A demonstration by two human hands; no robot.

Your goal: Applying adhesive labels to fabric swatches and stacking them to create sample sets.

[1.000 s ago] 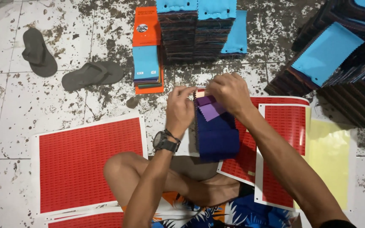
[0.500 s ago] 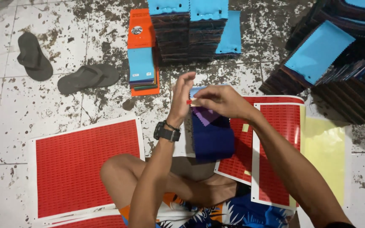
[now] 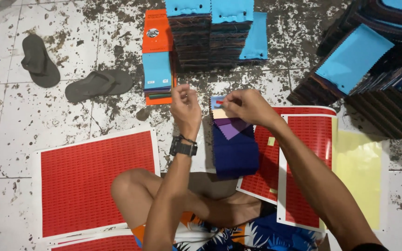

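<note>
Floor: speckled white tiles are covered by the work.
Red sheets: 1 large label sheet is laid at 8 o'clock, others at 4 o'clock.
Swatch piles: dark stacks topped in blue are set at 12 o'clock.
Swatch bundle: the navy fabric bundle is placed at centre, its purple and tan leaves fanned on top.
Right hand: fingers are pinched on a small red sticker at the bundle's top edge.
Left hand: fingers are curled narrow just beside the bundle; whether anything is held cannot be told.
Sandals: 2 grey sandals are seen at 10 o'clock.
</note>
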